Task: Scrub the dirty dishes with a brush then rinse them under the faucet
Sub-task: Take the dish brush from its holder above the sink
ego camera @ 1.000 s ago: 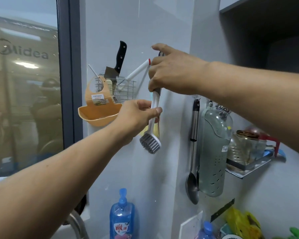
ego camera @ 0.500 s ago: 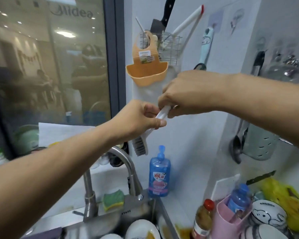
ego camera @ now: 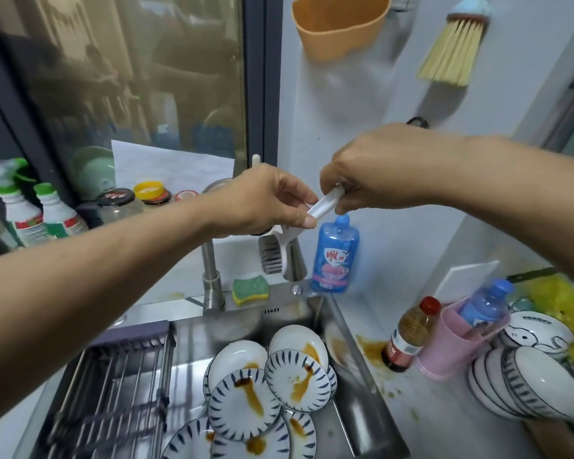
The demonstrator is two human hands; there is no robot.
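Both hands hold one brush (ego camera: 279,246) above the back of the sink (ego camera: 362,385). The left hand (ego camera: 262,200) is closed around the lower part of the white handle, thumb and fingers pinching it just above the head. The right hand (ego camera: 375,170) is closed on the upper end of the handle, the fingers curled around it. The handle is tilted, its top toward the right hand, and the bristle head hangs down under the left hand, in front of the faucet (ego camera: 211,279).

Just right of the brush stands a blue soap bottle (ego camera: 333,256) on the sink edge, and a green and yellow sponge (ego camera: 250,288) lies at the foot of the faucet. In the sink lie several plates (ego camera: 242,399) with blue rim strokes, overlapping each other and stained with brown sauce. A dark wire rack (ego camera: 123,385) sits over the left part of the sink.

On the counter at the right there is a sauce bottle (ego camera: 410,332) beside a brown spill, then a pink cup (ego camera: 451,346) with a blue bottle in it, and a stack of bowls (ego camera: 524,376) lying on the side. On the wall above hang an orange holder (ego camera: 338,24) and a small broom (ego camera: 451,51)
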